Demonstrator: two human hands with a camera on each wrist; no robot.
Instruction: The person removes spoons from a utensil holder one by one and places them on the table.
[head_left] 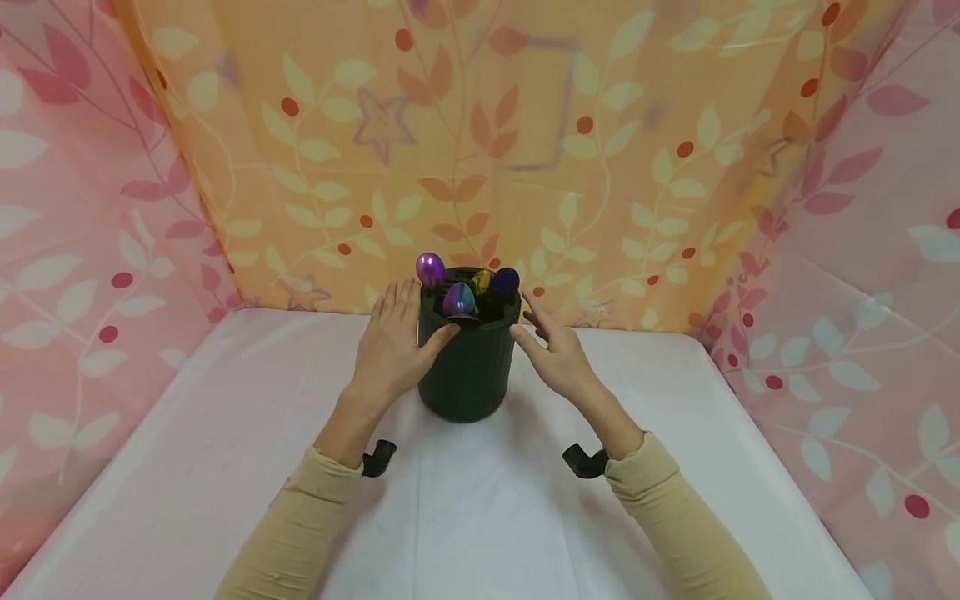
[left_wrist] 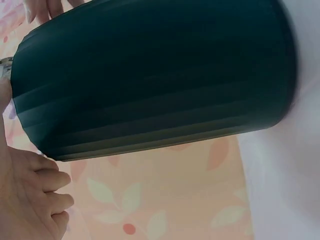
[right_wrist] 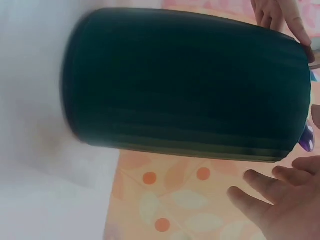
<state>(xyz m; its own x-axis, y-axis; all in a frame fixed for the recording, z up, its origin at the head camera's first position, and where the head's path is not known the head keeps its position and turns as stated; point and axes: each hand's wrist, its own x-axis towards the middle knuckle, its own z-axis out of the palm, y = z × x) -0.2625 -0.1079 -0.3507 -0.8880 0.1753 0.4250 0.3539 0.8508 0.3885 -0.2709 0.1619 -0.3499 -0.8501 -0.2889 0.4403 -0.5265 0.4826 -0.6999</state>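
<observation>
A dark green, ribbed, round container (head_left: 468,375) stands upright in the middle of the white-covered table. Out of its top rise shiny spoon heads: a purple one (head_left: 431,268), a blue-purple one (head_left: 459,298), a gold one (head_left: 482,282) and a dark blue one (head_left: 506,282). Alongside the left of the rim is my left hand (head_left: 393,342), fingers extended and thumb reaching across the front edge. On the other side, my right hand (head_left: 555,350) is beside the rim with fingers spread, thumb near the edge. Neither hand grips the container; exact contact is hard to tell.
White cloth (head_left: 487,517) covers the table. An orange leaf-patterned sheet (head_left: 480,150) hangs close behind the container, with pink patterned sheets (head_left: 75,250) at both sides. Black curved pieces (head_left: 583,461) show at both wrists.
</observation>
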